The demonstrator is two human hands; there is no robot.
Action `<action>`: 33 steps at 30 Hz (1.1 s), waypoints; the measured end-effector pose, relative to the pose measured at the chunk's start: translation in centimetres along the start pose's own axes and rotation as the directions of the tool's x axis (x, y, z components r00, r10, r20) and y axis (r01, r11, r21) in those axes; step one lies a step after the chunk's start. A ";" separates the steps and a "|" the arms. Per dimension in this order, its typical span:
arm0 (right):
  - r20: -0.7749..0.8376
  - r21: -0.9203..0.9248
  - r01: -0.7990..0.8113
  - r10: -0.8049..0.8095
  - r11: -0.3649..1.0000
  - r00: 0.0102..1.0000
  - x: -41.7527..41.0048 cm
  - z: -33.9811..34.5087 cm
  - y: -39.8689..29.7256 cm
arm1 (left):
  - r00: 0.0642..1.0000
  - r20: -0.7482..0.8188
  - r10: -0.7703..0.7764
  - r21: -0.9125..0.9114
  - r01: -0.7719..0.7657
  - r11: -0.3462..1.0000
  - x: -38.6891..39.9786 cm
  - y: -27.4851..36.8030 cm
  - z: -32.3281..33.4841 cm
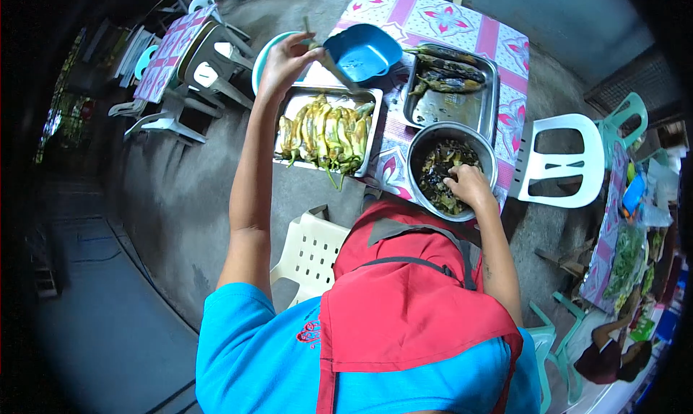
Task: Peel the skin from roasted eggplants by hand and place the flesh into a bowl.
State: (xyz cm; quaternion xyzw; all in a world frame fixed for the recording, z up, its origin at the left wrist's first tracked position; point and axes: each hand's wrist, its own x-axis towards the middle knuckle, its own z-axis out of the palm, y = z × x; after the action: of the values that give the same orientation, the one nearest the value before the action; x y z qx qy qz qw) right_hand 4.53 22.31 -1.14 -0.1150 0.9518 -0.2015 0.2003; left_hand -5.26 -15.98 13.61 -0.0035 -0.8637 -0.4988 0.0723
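My left hand [289,56] grips a long, thin object [338,74], blurred, possibly a utensil, between the blue plastic basin [361,51] and a metal tray [376,138]. Peeled, roasted eggplants [325,127] lie side by side in that tray, green stems towards me. My right hand [469,185] reaches into a round metal pot [488,146], its fingers on dark, charred eggplant skins [433,167]. Whether those fingers hold anything cannot be seen. Behind the pot, a second metal tray [460,111] holds several charred, unpeeled eggplants [452,67].
A patterned cloth covers the table [446,21]. A pale turquoise round rim [262,62] shows behind my left hand. A cream chair [308,251] stands near me, a white chair [566,159] to the right. Another person [612,354] is by a table with greens [625,262].
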 end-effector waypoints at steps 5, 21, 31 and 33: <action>0.042 -0.008 0.033 -0.033 0.999 0.999 0.4 -0.2 -0.8 | 0.944 -0.314 -0.104 0.166 0.163 0.973 -6.0 -11.0 -2.4; 0.236 -0.234 0.023 0.034 0.972 0.971 2.3 2.6 -0.8 | 0.907 0.218 0.360 -0.004 -0.368 0.930 -13.8 -1.1 20.6; -0.133 0.145 0.050 -0.030 0.988 0.991 -1.2 -0.3 1.6 | 0.544 0.794 -0.271 0.598 -0.621 0.507 -10.5 -1.5 28.7; -0.140 0.118 0.031 -0.015 0.993 0.990 -1.1 0.0 1.5 | 0.586 0.804 -0.098 0.510 -0.596 0.620 -6.3 -2.4 28.0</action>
State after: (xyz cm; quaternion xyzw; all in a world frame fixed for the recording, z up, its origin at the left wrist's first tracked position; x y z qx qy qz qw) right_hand 5.35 23.94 -1.42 -0.0995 0.9482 -0.2682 0.1378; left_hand -2.62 7.35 -3.02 -0.3222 -0.9174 -0.0314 -0.2315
